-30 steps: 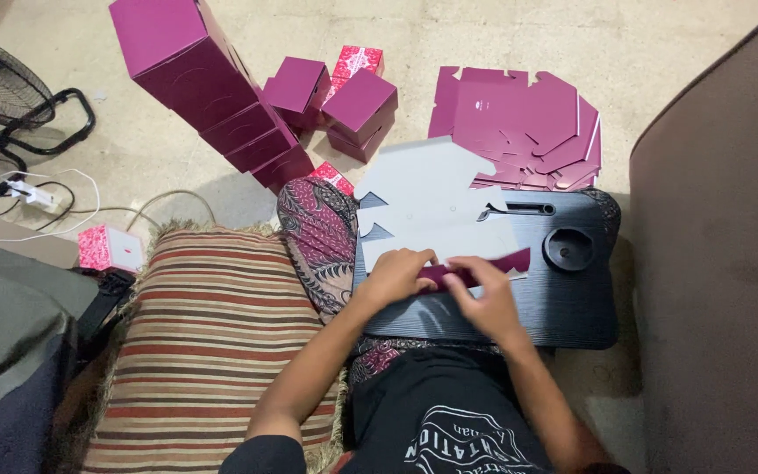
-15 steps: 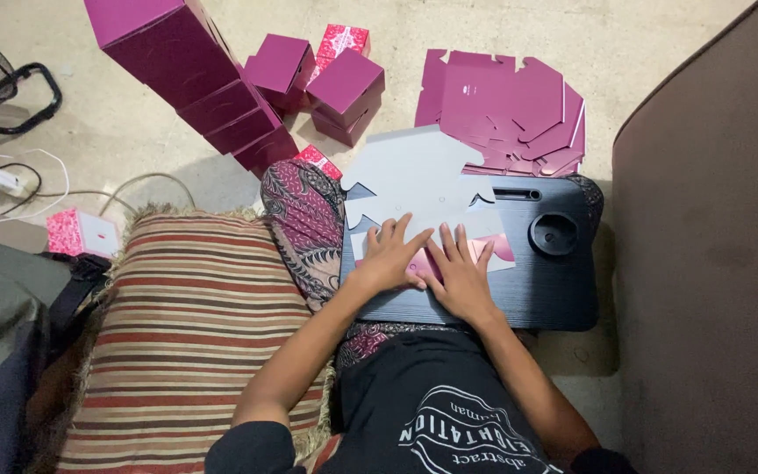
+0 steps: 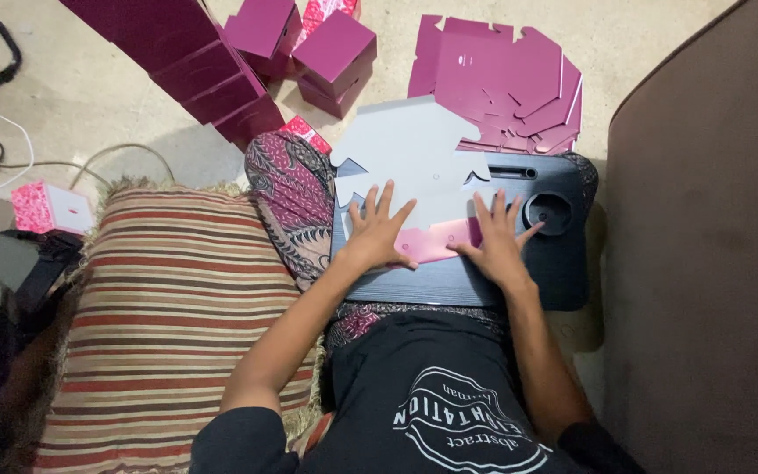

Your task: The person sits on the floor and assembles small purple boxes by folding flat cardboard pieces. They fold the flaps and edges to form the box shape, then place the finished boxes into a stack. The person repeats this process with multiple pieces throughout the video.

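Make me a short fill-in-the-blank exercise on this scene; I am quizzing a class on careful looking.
1. Both hands, left hand and right hand, press flat on a ____ fold of the card sheet.
2. The card sheet lies on a dark lap ____.
3. The stack of flat purple cutouts lies on the ____, beyond the lap tray.
4. The cushion beside the person has a ____ pattern.

Missing words: pink; tray; floor; striped
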